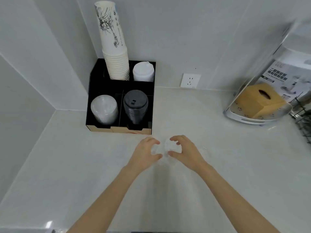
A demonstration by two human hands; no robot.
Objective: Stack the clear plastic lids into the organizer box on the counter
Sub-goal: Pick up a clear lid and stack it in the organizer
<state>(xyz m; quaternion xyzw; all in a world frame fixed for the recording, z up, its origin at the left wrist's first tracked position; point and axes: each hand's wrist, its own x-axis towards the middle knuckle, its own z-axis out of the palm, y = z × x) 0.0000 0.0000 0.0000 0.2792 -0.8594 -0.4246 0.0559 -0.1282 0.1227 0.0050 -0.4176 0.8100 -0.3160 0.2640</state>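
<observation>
Hands meet over the counter [67,165] just in front of the organizer [121,91]. Left hand [144,153] and right hand [184,151] face each other, fingers curled, each pinching a side of a clear lid [165,151] between thumb and fingertips; the lid is faint and blurred, so whether it is one lid or several I cannot tell. It sits low above the counter, near the organizer's front right corner. The organizer stands in the wall corner. Its front left compartment holds a stack of clear lids [104,109], the front right one black lids [136,106], the back right one white lids [143,71], and the back left one a tall stack of paper cups [114,47]. Well apart, at the right, a tissue box [259,100] rests on a tray [249,121]. A socket [190,80] is on the wall.
</observation>
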